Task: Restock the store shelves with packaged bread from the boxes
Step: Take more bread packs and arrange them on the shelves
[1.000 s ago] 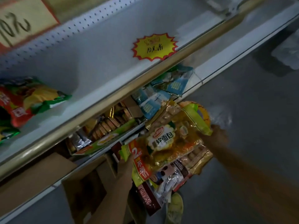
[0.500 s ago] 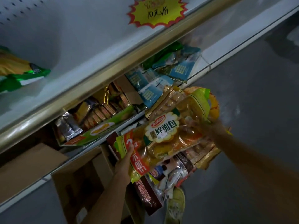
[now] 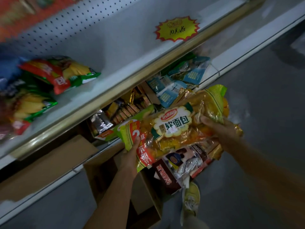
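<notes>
- Between the two hands, in the lower middle of the frame, lies the bread bag (image 3: 173, 128), a long yellow and orange pack with a white label in its middle.
- Its long axis runs from lower left to upper right, almost parallel to the brass front edge of the upper shelf (image 3: 102, 47).
- The left hand (image 3: 130, 154) holds the lower left end of the bag; its thumb presses on the red printed corner, and the other fingers are hidden under the pack.
- The right hand (image 3: 219, 128) holds the upper right end, with the thumb on top of the clear film and the fingers below, so both hands pinch the bag at its two ends.
- Under the bag more packs (image 3: 179, 164) stand in an open cardboard box (image 3: 102, 171) on the floor, beside a yellow shoe (image 3: 191, 200).
- The white upper shelf lies to the upper left of the bag, and higher than it. Some red and green bread packs (image 3: 61, 73) already lie there on the left, with a bare part of the shelf to their right, near the yellow price star (image 3: 177, 28).
- As a judgement, the coming move is a lift up and to the upper left over the brass edge. The left hand is nearer to the shelf, so that end probably goes in first.
- Because the bag is already almost parallel to the shelf edge, it seems to need little turning.
</notes>
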Available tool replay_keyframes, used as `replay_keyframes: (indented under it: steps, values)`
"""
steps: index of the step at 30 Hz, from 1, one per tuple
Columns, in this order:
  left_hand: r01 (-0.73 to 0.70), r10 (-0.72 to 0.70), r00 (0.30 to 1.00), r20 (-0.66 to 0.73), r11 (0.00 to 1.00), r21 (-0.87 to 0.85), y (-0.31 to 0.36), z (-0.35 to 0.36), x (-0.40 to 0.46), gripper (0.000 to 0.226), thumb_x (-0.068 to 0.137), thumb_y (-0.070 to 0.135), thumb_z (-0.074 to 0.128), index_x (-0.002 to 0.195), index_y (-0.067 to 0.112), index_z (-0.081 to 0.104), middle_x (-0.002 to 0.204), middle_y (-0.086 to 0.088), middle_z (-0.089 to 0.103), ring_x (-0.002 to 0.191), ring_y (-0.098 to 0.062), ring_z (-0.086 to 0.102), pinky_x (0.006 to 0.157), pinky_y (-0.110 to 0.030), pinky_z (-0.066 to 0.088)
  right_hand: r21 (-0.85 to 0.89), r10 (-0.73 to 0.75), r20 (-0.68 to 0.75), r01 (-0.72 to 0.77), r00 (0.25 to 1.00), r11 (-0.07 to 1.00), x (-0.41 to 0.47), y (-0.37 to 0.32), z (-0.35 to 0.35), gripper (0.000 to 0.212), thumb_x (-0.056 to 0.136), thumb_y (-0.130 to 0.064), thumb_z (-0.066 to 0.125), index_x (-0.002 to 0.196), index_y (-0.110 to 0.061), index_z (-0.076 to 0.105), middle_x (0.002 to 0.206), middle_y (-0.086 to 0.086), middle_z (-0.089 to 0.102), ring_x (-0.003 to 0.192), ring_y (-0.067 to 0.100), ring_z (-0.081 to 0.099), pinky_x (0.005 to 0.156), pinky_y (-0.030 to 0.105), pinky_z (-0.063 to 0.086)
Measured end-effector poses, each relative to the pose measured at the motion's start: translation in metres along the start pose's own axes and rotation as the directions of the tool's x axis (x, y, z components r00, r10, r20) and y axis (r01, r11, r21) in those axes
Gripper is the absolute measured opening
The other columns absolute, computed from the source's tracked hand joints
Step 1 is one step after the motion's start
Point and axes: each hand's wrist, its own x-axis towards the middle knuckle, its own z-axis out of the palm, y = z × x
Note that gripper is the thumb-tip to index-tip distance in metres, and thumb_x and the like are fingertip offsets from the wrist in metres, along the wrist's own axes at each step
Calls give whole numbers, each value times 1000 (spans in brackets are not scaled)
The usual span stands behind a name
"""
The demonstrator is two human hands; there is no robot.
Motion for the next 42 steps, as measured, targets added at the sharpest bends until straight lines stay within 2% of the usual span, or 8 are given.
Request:
replay_keyframes:
  steps: [8,12,14,18,21,28,34,42]
  values:
    - [-181,186,981,57,980,-79,43,-60,-84,91,54,61,88,131,23,55,117,-8,71,102,-29,70,92,-53,53,157,-32,-45,39,998,987,-95,-32,37,111,40,-48,96,137,-22,50,125,6,65,100,28,69,75,58,58]
    - [-274,282,955,95,958,-88,62,-96,-130,73,74,52,78,135,23,50,114,-7,72,95,-26,73,71,-38,58,179,-81,19,77,997,981,-136,-41,46,121,38,-57,95,143,-29,40,134,4,60,110,28,65,86,60,53]
    - [-297,307,946,102,950,-101,72,-116,-157,65,76,49,76,131,23,53,110,-8,73,95,-28,72,77,-42,57,210,-95,45,84,994,974,-167,-53,59,114,45,-51,96,142,-27,41,132,6,61,110,30,65,85,58,54]
    - [-389,401,913,71,910,-142,89,-161,-208,77,62,51,82,130,22,59,108,-10,74,98,-33,72,91,-57,53,258,-145,79,120,986,959,-224,-75,78,52,72,-26,83,118,-18,60,113,11,71,96,30,71,80,54,58]
    - [-464,475,879,43,873,-153,101,-193,-246,77,57,58,83,124,24,64,109,-7,75,100,-32,71,91,-60,52,272,-156,73,131,985,953,-264,-91,87,68,70,-32,83,128,-14,54,112,12,71,91,29,72,76,50,59]
    - [-638,640,768,-31,759,-130,130,-244,-339,22,92,45,62,104,26,66,98,-4,75,91,-25,71,83,-44,56,331,-280,107,232,954,915,-356,-140,112,77,64,-35,85,130,-10,55,116,12,69,97,30,71,82,52,57]
    - [-708,706,704,-76,688,-158,154,-287,-409,39,85,58,64,110,28,69,104,-4,76,102,-30,69,99,-56,48,330,-413,152,347,898,878,-419,-188,142,89,62,-40,84,136,-10,45,123,6,65,99,24,68,75,46,59]
    - [-757,739,649,-182,604,-249,187,-346,-494,53,77,64,68,113,25,67,105,-8,75,98,-36,70,91,-60,52,327,-488,277,396,828,858,-475,-255,201,69,62,-40,81,123,-13,61,112,10,71,95,27,70,69,38,56]
